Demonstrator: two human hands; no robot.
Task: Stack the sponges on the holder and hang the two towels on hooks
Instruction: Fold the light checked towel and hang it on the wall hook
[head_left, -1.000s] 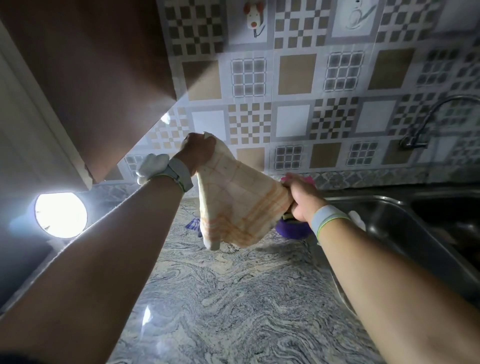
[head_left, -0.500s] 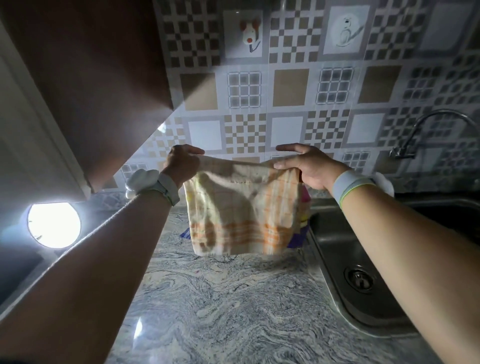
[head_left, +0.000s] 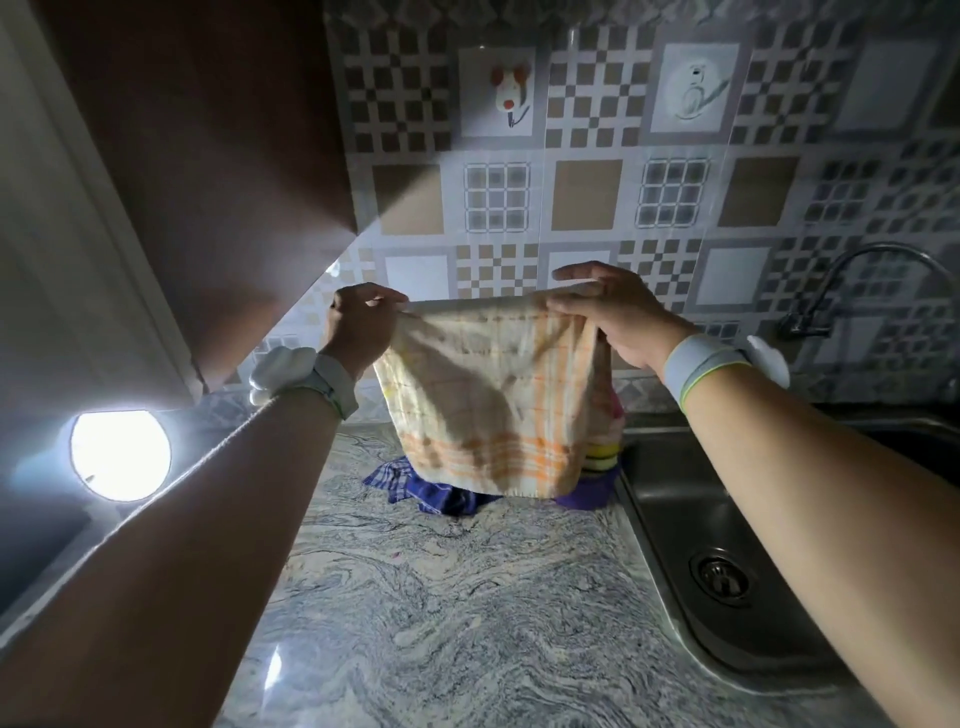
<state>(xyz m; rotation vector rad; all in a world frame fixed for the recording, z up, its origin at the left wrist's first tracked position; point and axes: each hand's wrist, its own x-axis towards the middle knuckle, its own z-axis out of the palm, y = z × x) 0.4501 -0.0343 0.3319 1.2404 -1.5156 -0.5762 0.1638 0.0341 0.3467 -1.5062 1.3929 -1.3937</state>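
1. Orange-checked towel (head_left: 493, 405) held up in the air over the marbled countertop (head_left: 441, 613), in front of the patterned tile wall (head_left: 587, 195); top edge stretched taut and about level, running left to right, the rest hanging straight down with the orange-striped hem at the bottom.
2. Left hand (head_left: 361, 327) clenched on the towel's upper left corner, cloth pinched between thumb and fingers.
3. Right hand (head_left: 618, 312) gripping the upper right corner, thumb and fingers closed over the edge, index finger extended along it.
4. Blue checked towel (head_left: 415, 486) lying crumpled on the countertop, just behind and below the hanging hem.
5. Stacked sponges (head_left: 602, 447) partly hidden behind the towel's right side, on a purple holder (head_left: 587, 491) beside the steel sink (head_left: 691, 525).
6. Dog-shaped hook (head_left: 511, 93) on the wall well above the towel, a second, pale hook (head_left: 693, 88) to its right; both bare.
7. Faucet (head_left: 852, 283) at far right; round lamp (head_left: 119, 454) glowing at far left under the brown cabinet (head_left: 208, 130).
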